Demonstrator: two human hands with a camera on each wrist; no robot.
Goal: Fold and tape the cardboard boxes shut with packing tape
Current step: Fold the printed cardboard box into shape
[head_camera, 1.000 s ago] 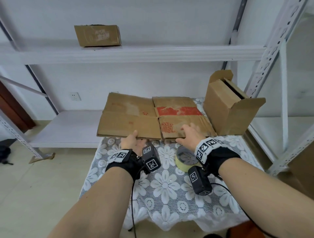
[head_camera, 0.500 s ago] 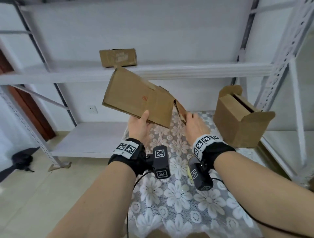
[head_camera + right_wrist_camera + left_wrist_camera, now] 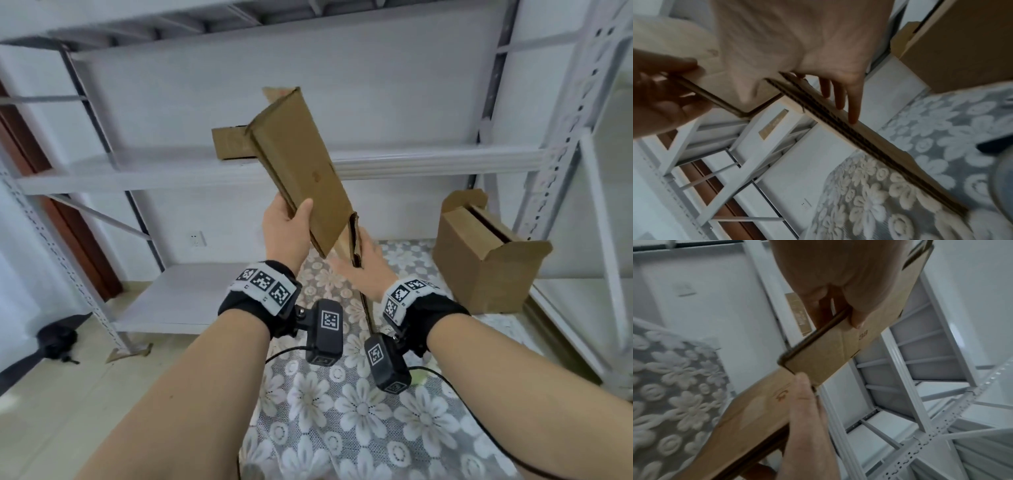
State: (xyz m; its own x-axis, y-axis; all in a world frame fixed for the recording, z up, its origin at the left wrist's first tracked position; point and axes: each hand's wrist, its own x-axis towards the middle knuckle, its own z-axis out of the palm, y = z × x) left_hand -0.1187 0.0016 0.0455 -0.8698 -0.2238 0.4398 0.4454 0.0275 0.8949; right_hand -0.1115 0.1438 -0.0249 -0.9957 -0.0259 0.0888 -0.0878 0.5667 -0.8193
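The flattened cardboard box [image 3: 301, 164] is held up in the air above the far end of the table [image 3: 359, 428], tilted steeply, its panels not yet opened into a box shape. It is gripped near its lower left edge by the left hand [image 3: 286, 229], thumb curled over the near face and fingers behind. The right hand [image 3: 364, 263] is laid against a lower flap with its fingers [image 3: 840, 97] straight along the cardboard edge — a flat, supporting touch, not a clench.

Little of the task is judged to be done on this box: it has been lifted but not squared, no flap is folded, and no tape is seen on it. Opening it out, folding the flaps and taping the seams are all left. No roll of tape can be made out with certainty in these views; a blurred rounded form at the right edge of the right wrist view cannot be identified.

At the far right corner of the table an assembled brown box [image 3: 486, 260] is lying on its side with flaps open, so it appears unsealed as well. A smaller box [image 3: 231, 144] is seen on the middle shelf of the white metal rack [image 3: 428, 161] behind, partly hidden by the held cardboard. The rack is close behind the raised cardboard — its shelf edge could be struck as the box is swung open.
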